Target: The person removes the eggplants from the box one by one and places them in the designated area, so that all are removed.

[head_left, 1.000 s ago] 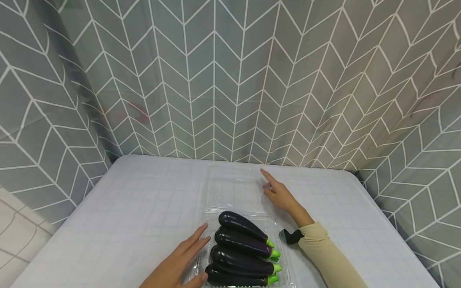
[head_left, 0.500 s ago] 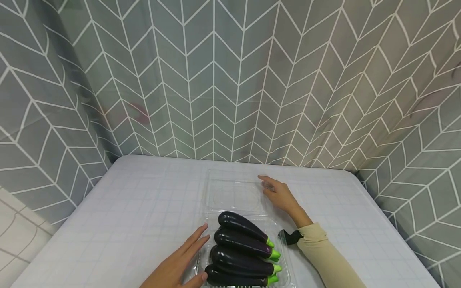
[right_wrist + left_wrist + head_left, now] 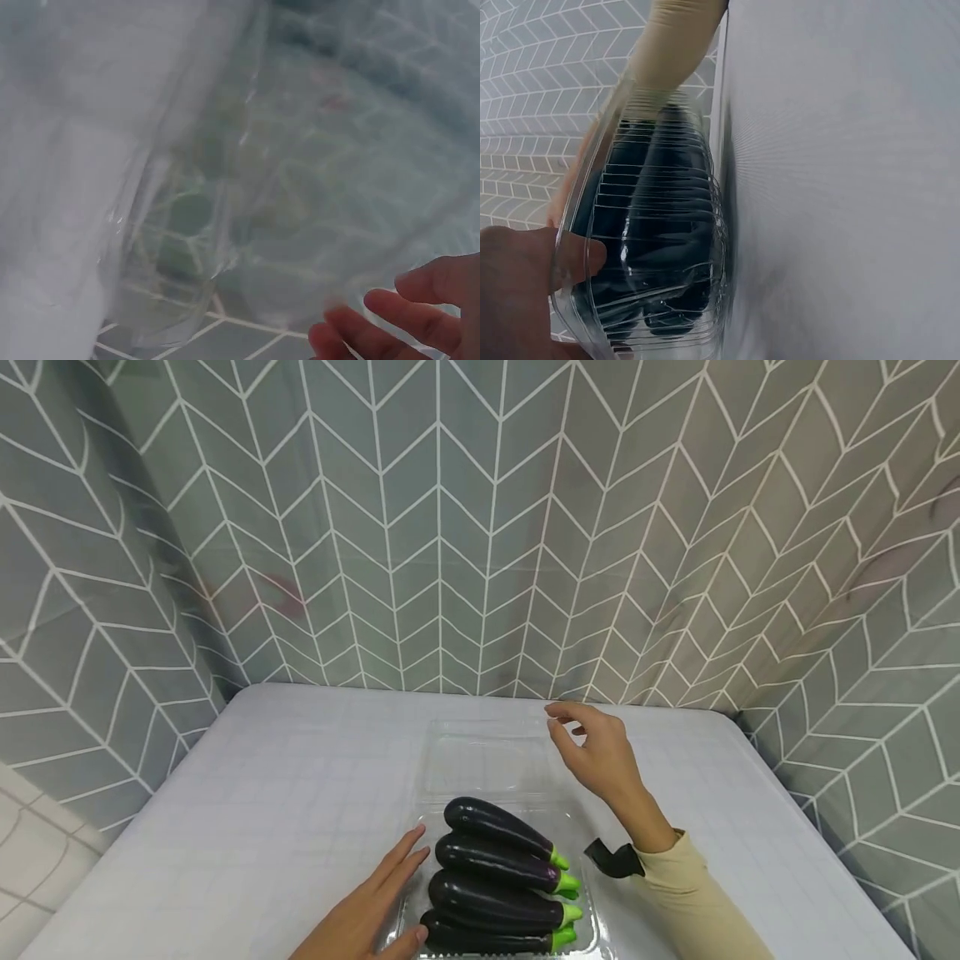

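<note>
Several dark purple eggplants (image 3: 498,864) with green stems lie side by side in a clear plastic clamshell container (image 3: 590,935). Its transparent lid (image 3: 480,760) is folded back toward the far table edge. My left hand (image 3: 367,902) rests along the container's left side, fingers extended; in the left wrist view its thumb (image 3: 581,259) lies over the rim. My right hand (image 3: 600,756) is at the lid's far right corner, fingers bent loosely and thumb apart from them. The right wrist view shows nothing between those fingers (image 3: 397,319), with the lid's edge (image 3: 225,217) off to their left.
A white table (image 3: 262,810) carries the container near its front edge. Grey curtains (image 3: 465,527) with white chevron lines hang behind and on both sides. A black strap (image 3: 615,860) sits at the right sleeve's cuff (image 3: 660,852).
My right hand has drawn in its pointing index finger, turned, and shifted slightly right. The lid's far edge sits slightly lower in the head view. My left hand and the eggplants have stayed in place.
</note>
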The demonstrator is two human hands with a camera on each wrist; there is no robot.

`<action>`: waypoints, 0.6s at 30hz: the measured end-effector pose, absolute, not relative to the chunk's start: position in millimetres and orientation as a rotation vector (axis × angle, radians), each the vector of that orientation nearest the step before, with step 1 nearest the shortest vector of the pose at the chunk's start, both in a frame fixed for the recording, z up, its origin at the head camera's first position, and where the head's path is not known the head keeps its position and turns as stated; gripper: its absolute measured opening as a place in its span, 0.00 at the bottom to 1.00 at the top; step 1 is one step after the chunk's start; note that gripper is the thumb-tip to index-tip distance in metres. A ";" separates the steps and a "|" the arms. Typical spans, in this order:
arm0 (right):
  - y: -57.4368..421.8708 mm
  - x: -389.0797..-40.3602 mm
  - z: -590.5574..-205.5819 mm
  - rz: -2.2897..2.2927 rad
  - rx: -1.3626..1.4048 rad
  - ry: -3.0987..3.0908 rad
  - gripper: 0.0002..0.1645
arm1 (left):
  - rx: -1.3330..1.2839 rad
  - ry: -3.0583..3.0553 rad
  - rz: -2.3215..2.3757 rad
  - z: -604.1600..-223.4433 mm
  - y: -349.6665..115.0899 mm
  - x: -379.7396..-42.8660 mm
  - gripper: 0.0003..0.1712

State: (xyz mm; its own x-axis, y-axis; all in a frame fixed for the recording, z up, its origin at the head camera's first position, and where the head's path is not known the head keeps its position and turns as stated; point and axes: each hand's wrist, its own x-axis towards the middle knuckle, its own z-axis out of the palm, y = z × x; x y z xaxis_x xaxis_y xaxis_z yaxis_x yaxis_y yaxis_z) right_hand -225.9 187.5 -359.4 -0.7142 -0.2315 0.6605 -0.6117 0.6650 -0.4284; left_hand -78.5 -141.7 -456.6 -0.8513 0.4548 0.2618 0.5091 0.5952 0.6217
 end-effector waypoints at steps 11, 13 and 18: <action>187.4 -207.7 -346.5 0.812 0.788 -2.295 0.12 | -0.794 -2.748 -1.121 -456.3 -140.2 -76.7 0.42; 188.8 -205.5 -345.4 0.803 0.797 -2.295 0.12 | -0.784 -2.737 -1.097 -455.6 -139.2 -76.4 0.43; 188.2 -198.7 -343.4 0.793 0.844 -2.290 0.13 | -0.748 -2.700 -1.034 -454.5 -137.3 -76.4 0.42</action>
